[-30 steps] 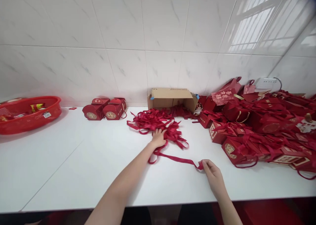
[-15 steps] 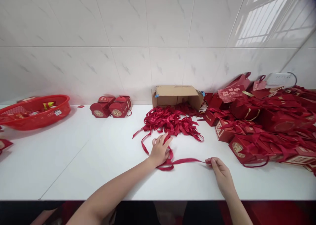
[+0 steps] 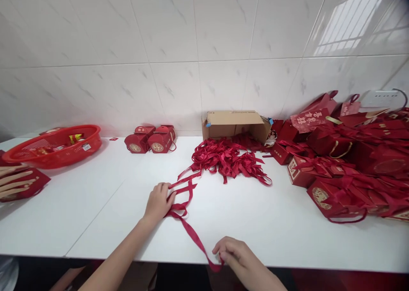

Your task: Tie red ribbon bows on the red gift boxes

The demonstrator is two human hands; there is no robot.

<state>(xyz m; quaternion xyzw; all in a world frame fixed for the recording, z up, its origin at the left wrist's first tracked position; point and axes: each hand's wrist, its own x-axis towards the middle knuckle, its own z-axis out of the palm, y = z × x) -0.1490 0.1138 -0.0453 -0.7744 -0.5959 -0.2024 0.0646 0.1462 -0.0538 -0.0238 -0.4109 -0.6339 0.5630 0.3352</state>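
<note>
A red ribbon (image 3: 194,235) runs slack between my two hands above the white table (image 3: 271,223). My left hand (image 3: 159,202) rests on the tabletop with its fingers closed on the looped part of this ribbon. Near the table's front edge, my right hand (image 3: 238,257) pinches the ribbon's other end between thumb and fingers. Behind them lies a tangled heap of red ribbons (image 3: 223,157), spilling from an open cardboard box (image 3: 234,118). One strand stretches from the heap toward my left hand; whether it is held is hidden.
Red gift boxes with bows (image 3: 345,167) are piled at the right. Two small red gift boxes (image 3: 161,139) stand by the tiled wall. At the left sits a red plastic basket (image 3: 64,157) with packets inside; another person's hand (image 3: 15,182) touches a red box (image 3: 40,181).
My left hand has moved left and toward me, drawing the ribbon off the heap. My right hand has come left and nearer the front edge. Another person's hand with a box has appeared at left.
</note>
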